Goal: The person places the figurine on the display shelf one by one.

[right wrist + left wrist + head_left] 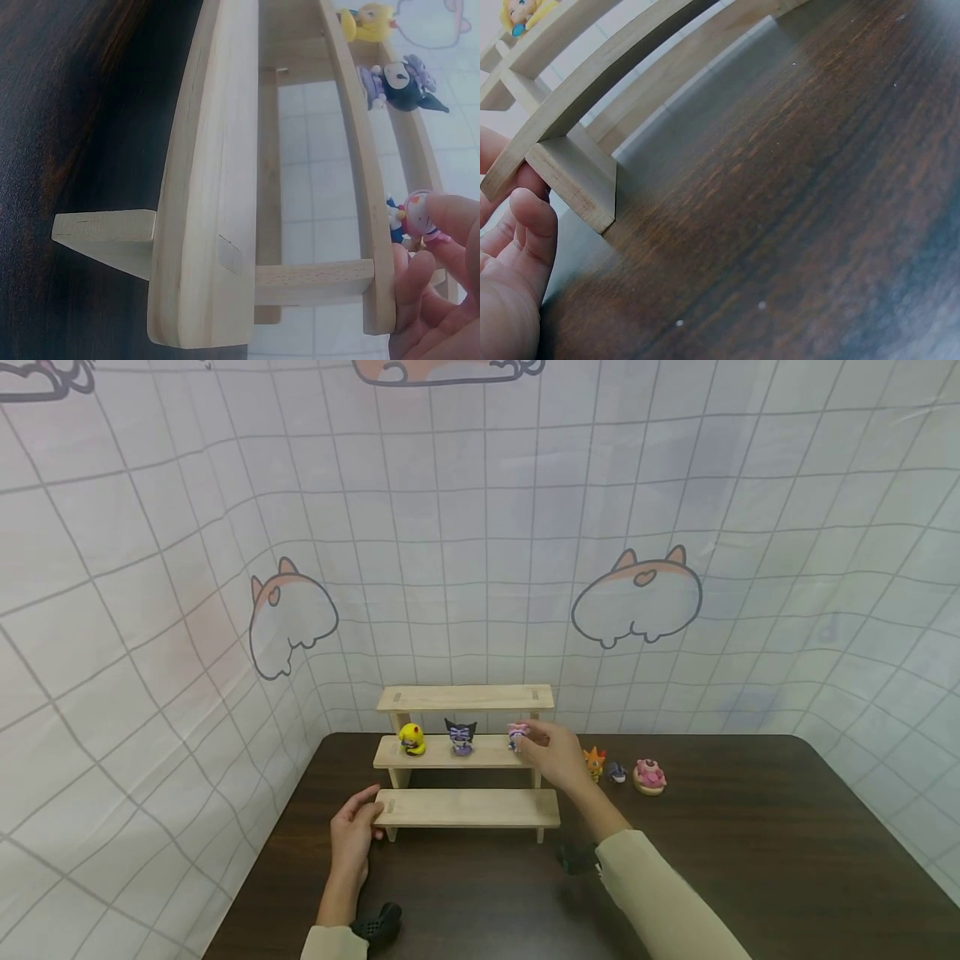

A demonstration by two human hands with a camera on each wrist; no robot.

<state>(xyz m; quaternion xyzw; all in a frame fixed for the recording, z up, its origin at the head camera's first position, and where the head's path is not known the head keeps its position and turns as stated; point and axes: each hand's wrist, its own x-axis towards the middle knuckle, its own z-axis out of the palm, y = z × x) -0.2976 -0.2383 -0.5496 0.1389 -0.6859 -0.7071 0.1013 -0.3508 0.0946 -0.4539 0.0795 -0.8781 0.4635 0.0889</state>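
Note:
A three-tier wooden display stand (467,807) stands on the dark table. My right hand (557,760) pinches a small pink-and-white figurine (420,216) at the right part of the middle tier; its base is partly hidden by the fingers. Further left on that tier are a yellow figurine (412,739) and a purple figurine with a black pointed hood (461,737). With its thumb and fingers, my left hand (352,837) grips the left end of the lowest tier. The top and lowest tiers carry no figurines.
Right of the stand, on the dark wood-grain table (720,852), sit an orange figurine (595,763), a small dark blue-grey one (617,772) and a pink one on a tan base (649,777). A white grid-patterned cloth (480,568) hangs behind and at both sides.

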